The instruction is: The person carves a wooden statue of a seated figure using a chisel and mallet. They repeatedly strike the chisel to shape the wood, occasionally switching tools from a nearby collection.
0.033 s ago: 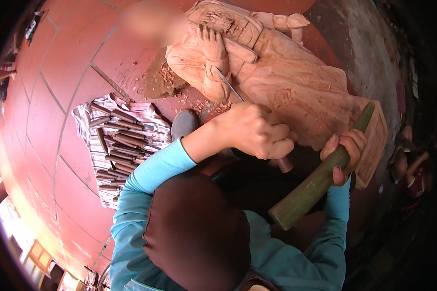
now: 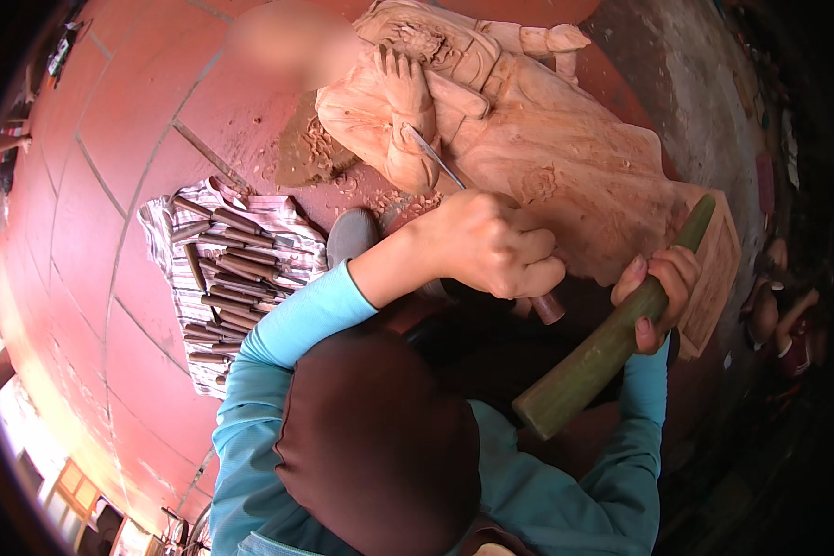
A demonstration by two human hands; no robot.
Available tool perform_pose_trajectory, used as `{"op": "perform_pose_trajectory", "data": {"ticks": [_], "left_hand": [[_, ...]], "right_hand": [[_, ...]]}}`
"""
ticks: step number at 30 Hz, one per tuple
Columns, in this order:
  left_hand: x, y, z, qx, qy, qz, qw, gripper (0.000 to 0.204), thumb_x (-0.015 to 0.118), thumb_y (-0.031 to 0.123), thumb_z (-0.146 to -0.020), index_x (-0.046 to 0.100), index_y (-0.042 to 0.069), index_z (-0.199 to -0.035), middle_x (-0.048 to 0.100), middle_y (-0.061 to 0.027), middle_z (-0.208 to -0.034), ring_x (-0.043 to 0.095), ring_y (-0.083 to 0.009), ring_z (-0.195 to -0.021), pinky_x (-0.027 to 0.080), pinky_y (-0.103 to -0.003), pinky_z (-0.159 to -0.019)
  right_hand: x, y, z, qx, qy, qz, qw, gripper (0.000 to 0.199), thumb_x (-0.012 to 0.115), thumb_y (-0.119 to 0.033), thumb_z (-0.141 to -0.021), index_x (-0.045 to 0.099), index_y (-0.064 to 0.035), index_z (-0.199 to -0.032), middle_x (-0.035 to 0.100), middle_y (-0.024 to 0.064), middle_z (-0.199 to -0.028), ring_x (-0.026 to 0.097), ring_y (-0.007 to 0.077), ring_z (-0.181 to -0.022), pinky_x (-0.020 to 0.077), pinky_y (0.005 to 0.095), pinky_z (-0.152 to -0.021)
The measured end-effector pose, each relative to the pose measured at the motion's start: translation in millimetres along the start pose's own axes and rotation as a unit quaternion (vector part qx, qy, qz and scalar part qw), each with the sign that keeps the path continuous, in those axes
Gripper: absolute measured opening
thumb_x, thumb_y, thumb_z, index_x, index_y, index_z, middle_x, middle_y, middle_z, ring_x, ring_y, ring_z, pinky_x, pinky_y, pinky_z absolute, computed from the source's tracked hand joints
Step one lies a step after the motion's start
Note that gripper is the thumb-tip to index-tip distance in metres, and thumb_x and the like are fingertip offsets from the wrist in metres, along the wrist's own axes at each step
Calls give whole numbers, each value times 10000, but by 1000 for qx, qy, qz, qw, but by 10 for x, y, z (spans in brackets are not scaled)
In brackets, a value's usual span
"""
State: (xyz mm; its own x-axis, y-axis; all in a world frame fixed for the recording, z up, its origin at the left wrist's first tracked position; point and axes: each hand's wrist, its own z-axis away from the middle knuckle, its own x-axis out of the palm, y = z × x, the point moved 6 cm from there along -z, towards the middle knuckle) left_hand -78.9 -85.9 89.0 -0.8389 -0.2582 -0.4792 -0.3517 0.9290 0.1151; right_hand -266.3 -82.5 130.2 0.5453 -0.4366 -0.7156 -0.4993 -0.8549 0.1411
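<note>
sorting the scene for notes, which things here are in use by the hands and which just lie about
In use: left hand gripping chisel; right hand holding green mallet; wooden statue.

Lying about: spare chisels on striped cloth; wood shavings.

chisels (image 2: 227,278) on cloth (image 2: 162,227), left of statue (image 2: 565,157)

Site was a woodcarving workshop on a red tiled floor (image 2: 93,185). Evidence: unfinished pale wooden statue (image 2: 547,148) at 12 o'clock, wood shavings (image 2: 320,148) beside it, many chisels (image 2: 227,278) (laid on striped cloth) at 9 o'clock.
</note>
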Motion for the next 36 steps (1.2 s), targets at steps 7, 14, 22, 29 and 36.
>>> {"op": "perform_pose_trajectory", "data": {"ticks": [7,14,22,29,36], "left_hand": [[86,-66,-85,-26,-7,-88,996,388,721,88,-738,380,135,-559,335,33,-526,417,-96,-419,309,-250,-342],[-63,-14,-301,-132,-36,-170,976,144,652,118,-721,525,114,-654,424,15,-557,494,-111,-459,386,-271,-368],[-39,-22,-208,-81,12,-52,995,354,710,72,-737,399,102,-572,347,11,-530,445,-121,-416,330,-275,-346],[-76,-27,-214,-84,-5,-18,996,285,678,106,-660,405,96,-579,356,0,-535,449,-140,-417,337,-280,-352],[-175,-18,-165,-66,-23,49,996,235,692,108,-672,470,89,-598,373,0,-541,462,-140,-436,339,-281,-357]], "right_hand": [[-150,66,88,6,41,6,999,827,570,159,-746,304,-386,-1309,496,107,-939,547,278,-762,473,457,-634],[-209,105,81,-5,72,8,997,794,581,152,-761,306,-361,-1302,493,106,-925,538,279,-762,463,448,-621],[-168,74,35,12,29,-1,1000,812,569,166,-752,301,-363,-1306,485,108,-951,534,279,-766,465,450,-627],[-136,98,91,14,42,-12,999,828,565,173,-743,290,-364,-1310,479,109,-958,528,277,-761,462,452,-616],[-101,87,67,15,40,-16,999,823,568,171,-745,287,-362,-1306,481,113,-929,525,277,-749,460,444,-600]]}}
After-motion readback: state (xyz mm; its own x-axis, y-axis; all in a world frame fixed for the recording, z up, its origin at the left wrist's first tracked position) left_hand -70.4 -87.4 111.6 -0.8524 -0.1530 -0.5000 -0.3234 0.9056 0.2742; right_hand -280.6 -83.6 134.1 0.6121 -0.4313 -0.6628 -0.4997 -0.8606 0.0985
